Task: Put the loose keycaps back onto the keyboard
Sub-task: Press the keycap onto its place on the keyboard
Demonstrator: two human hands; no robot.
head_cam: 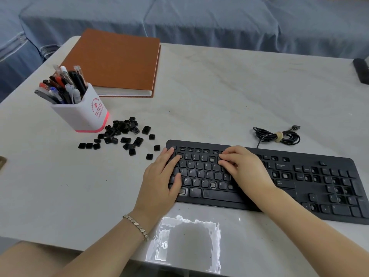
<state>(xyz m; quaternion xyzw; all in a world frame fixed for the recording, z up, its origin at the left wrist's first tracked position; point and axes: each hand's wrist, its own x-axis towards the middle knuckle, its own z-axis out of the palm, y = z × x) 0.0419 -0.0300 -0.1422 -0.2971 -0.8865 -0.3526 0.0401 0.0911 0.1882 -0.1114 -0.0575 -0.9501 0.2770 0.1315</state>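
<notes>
A black keyboard (pixel 299 174) lies on the white table, with several bare key sockets showing. Several loose black keycaps (pixel 123 134) lie scattered on the table to its left. My left hand (pixel 159 180) rests flat on the keyboard's left end, fingers straight, its fingertips at the top left keys. My right hand (pixel 243 166) lies over the middle of the keyboard with its fingertips pressing down near the number row. I cannot tell whether a keycap sits under those fingertips.
A white pen holder (pixel 83 112) full of pens stands behind the keycaps. Beyond it lies a brown book (pixel 113 60). The keyboard's coiled cable (pixel 277 135) sits behind the keyboard. A dark object (pixel 361 70) lies at the table's far right edge.
</notes>
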